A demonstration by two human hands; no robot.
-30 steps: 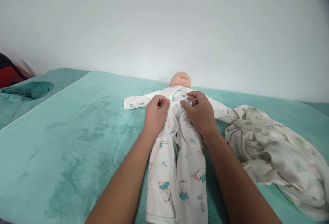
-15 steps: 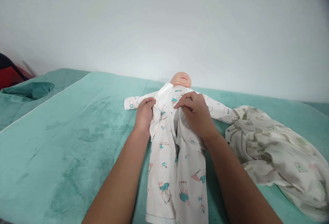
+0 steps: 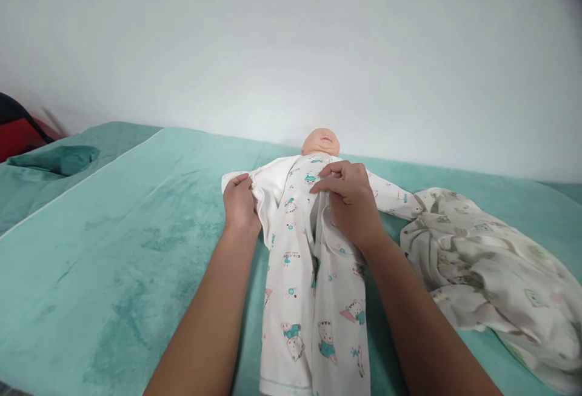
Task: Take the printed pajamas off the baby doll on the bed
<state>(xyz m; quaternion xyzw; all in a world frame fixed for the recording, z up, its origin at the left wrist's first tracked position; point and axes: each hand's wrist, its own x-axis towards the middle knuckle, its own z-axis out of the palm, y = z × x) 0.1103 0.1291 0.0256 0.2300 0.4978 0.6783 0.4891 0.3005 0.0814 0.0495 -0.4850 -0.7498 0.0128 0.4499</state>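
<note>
A baby doll (image 3: 321, 141) lies on its back in a white baby romper (image 3: 291, 299) printed with small cartoon animals. My left hand (image 3: 240, 205) pinches the edge of the romper's front flap and holds it pulled out to the left, so its plain white inner side shows. My right hand (image 3: 348, 199) is over the right side of the chest, thumb and fingers closed near the front opening; the bit of cloth between the fingertips is mostly hidden. Both romper legs stretch toward me, side by side.
A crumpled white printed cloth (image 3: 491, 262) lies at the right, touching the end of the right sleeve. Green plush bedding (image 3: 136, 250) spreads beneath everything. A white wall (image 3: 291, 62) stands behind the doll. Something red and black (image 3: 20, 132) shows at the far left.
My left hand has moved left, drawing the front flap outward and opening it wider. My right hand stays almost in the same place.
</note>
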